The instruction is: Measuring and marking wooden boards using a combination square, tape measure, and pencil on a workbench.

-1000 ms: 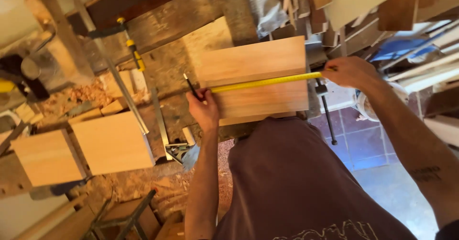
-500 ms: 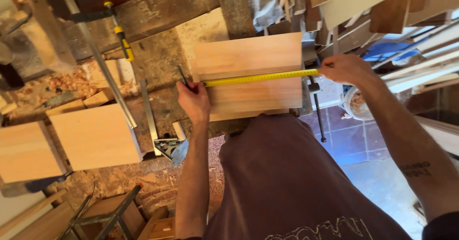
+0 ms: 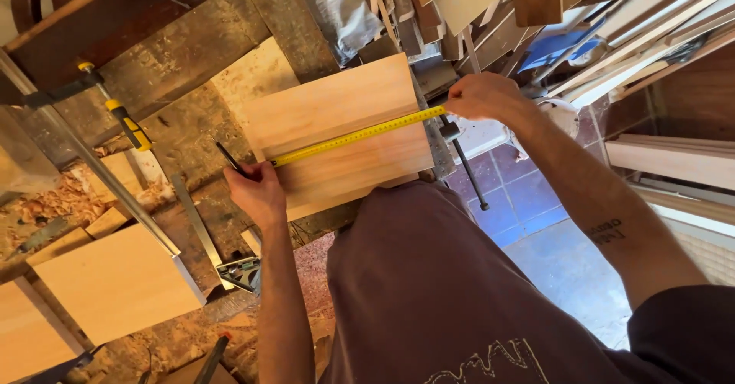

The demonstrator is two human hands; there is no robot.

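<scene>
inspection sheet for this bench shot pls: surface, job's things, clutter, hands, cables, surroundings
surface: worn dark workbench, scarred, with wood shavings at one end.
job's things: pale wooden board lying flat; yellow tape measure stretched across it edge to edge; dark pencil at the board's edge.
clutter: two spare boards, bar clamp with yellow handle, metal square.
hands: left hand has a grip on the pencil at the tape's end; right hand pins the tape at the far edge.
cables: nothing seen.
surroundings: stacked wood offcuts beside the bench, tiled floor below.
</scene>
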